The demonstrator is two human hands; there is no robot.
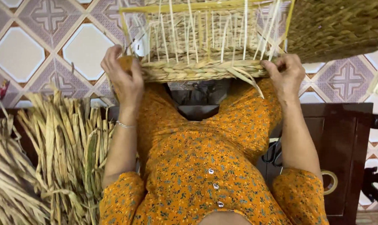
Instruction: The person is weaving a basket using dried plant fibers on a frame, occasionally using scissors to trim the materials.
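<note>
A half-woven straw basket (197,68) on a yellow frame rests on my knees, its thin upright strands sticking up and a thick braided band along its near edge. My left hand (124,77) grips the basket's left corner, fingers curled over the rim. My right hand (284,73) holds the right end of the braided band, pinching loose straw strands that trail down to the left.
A pile of dried straw bundles (60,154) lies at my left. A finished woven piece (334,27) sits at the upper right. A dark wooden cabinet (343,141) with a ring handle stands at my right on the patterned tile floor (51,37).
</note>
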